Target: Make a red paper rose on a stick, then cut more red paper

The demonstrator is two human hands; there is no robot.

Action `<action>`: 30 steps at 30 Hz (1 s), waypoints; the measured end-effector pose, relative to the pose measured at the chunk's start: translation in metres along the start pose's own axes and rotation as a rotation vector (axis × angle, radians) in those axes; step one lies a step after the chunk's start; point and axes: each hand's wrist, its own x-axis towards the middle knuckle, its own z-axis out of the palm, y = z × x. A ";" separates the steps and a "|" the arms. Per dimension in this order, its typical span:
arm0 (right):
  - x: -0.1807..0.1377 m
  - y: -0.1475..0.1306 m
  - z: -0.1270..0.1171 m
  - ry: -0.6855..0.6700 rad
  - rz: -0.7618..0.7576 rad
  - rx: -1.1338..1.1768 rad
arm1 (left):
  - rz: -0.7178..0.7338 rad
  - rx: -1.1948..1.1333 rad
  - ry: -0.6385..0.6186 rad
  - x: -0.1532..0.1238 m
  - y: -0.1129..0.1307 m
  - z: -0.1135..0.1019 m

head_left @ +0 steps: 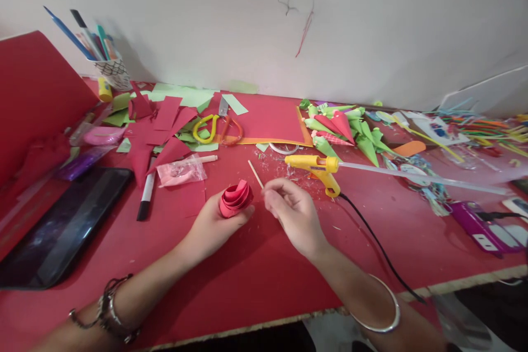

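Note:
My left hand (214,225) is closed around a red paper rose (236,199), its rolled layers facing up. Pinched between the fingers of my right hand (295,212) is a thin wooden stick (255,174), which points up and to the left. The stick and the rose are apart. Just beyond my right hand lies a yellow glue gun (315,168) with a long clear glue stick (412,176) in its back end. Scissors (220,127) with yellow and orange handles rest farther back, near the middle.
Red paper pieces (165,121) and green scraps pile up at the back left. A tablet (70,225), a marker (146,198) and a pink clay packet (182,171) lie to the left. Paper cones (342,126) sit at the back right. A black cord (375,242) crosses the right side.

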 end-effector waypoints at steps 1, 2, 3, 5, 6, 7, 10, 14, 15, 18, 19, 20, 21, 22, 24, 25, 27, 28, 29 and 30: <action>0.001 0.001 0.000 -0.007 0.017 0.023 | -0.006 -0.011 -0.007 0.000 0.000 0.000; 0.002 0.003 0.001 -0.019 0.033 0.053 | -0.011 -0.019 -0.012 0.000 0.001 0.000; 0.003 0.004 0.001 -0.030 0.050 0.089 | -0.012 -0.025 -0.011 0.001 0.001 0.000; 0.004 0.008 0.002 -0.024 0.077 0.169 | -0.006 -0.020 0.015 0.001 0.001 -0.001; 0.004 0.009 0.002 -0.013 0.086 0.202 | 0.000 -0.005 0.038 0.002 0.001 -0.001; 0.004 0.010 0.002 -0.008 0.094 0.227 | 0.008 0.016 0.063 0.002 0.001 -0.003; 0.004 0.010 0.001 -0.041 0.127 0.271 | 0.027 0.071 0.148 0.005 0.000 -0.008; 0.004 0.008 0.001 -0.026 0.169 0.338 | 0.008 0.059 0.177 0.007 0.000 -0.011; 0.004 0.008 0.001 -0.033 0.177 0.340 | 0.004 0.060 0.169 0.007 0.001 -0.011; 0.002 0.009 0.000 -0.073 0.179 0.280 | 0.007 0.069 0.144 0.006 0.002 -0.008; 0.002 0.010 -0.001 -0.071 0.174 0.255 | 0.011 0.067 0.139 0.005 0.002 -0.007; 0.002 0.010 -0.001 -0.060 0.167 0.230 | 0.014 0.064 0.137 0.005 0.001 -0.007; 0.002 0.011 -0.001 -0.044 0.158 0.205 | 0.018 0.062 0.137 0.005 0.001 -0.007; 0.002 0.011 -0.002 -0.033 0.148 0.180 | 0.022 0.061 0.138 0.005 0.001 -0.007; 0.003 0.011 -0.001 -0.042 0.123 0.143 | 0.028 0.064 0.139 0.006 0.000 -0.007; 0.003 0.011 -0.001 -0.069 0.116 0.143 | 0.035 0.063 0.137 0.006 0.000 -0.007; 0.002 0.011 0.000 -0.159 0.139 0.174 | 0.044 0.059 0.131 0.006 0.001 -0.008; 0.001 0.011 0.000 -0.201 0.164 0.189 | 0.045 0.058 0.131 0.006 0.001 -0.007; 0.000 0.012 0.000 -0.219 0.182 0.195 | 0.041 0.061 0.131 0.005 0.001 -0.007; -0.001 0.013 0.000 -0.213 0.188 0.191 | 0.035 0.065 0.131 0.005 0.002 -0.007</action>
